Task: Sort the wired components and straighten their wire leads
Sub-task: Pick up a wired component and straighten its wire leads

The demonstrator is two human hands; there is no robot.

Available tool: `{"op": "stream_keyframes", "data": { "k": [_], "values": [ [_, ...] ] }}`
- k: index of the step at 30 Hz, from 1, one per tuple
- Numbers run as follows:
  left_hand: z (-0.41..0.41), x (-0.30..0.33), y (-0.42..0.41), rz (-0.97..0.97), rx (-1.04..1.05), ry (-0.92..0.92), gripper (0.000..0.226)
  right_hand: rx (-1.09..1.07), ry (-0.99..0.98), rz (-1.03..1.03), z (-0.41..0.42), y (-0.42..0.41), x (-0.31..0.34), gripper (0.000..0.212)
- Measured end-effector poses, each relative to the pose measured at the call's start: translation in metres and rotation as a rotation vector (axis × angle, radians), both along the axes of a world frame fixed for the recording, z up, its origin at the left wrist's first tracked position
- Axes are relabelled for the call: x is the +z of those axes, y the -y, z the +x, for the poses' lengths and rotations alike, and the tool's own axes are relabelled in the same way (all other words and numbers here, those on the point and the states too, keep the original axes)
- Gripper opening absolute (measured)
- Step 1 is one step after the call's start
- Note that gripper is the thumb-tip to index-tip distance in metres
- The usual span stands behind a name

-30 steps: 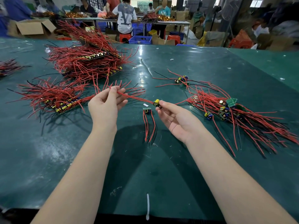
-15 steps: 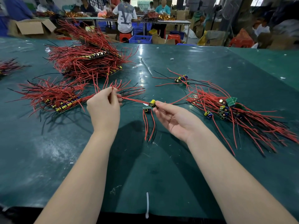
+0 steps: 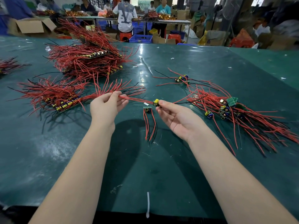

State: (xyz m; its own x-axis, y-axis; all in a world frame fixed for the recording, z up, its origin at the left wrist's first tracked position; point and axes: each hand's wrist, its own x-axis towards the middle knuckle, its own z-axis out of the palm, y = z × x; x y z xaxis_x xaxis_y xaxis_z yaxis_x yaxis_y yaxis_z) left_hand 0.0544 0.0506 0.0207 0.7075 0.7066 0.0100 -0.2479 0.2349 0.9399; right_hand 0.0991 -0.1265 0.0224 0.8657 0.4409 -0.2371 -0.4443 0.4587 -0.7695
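Midair, right hand pinching component, left hand pinching its red leads

Behind my green table: open cardboard box far left, blue crate and red stools on the floor, people seated at a second bench, white cable tie at my near edge.

Bare table near edge; wired piles left, right flank gap
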Motion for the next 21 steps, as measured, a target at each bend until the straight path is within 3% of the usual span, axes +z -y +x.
{"op": "stream_keyframes", "data": {
  "k": [5, 11, 21],
  "values": [
    [-0.002, 0.004, 0.003, -0.2, -0.068, 0.054, 0.007, -0.005, 0.014, -0.008, -0.001, 0.0, 0.0, 0.004],
    [-0.003, 0.006, 0.002, -0.367, -0.171, 0.03, 0.017, -0.029, 0.046, -0.014, 0.002, 0.001, -0.001, 0.002],
    [-0.011, 0.01, -0.004, -0.696, -0.295, 0.111, 0.016, -0.018, 0.126, -0.078, 0.005, 0.002, -0.004, 0.006]
  ]
}}
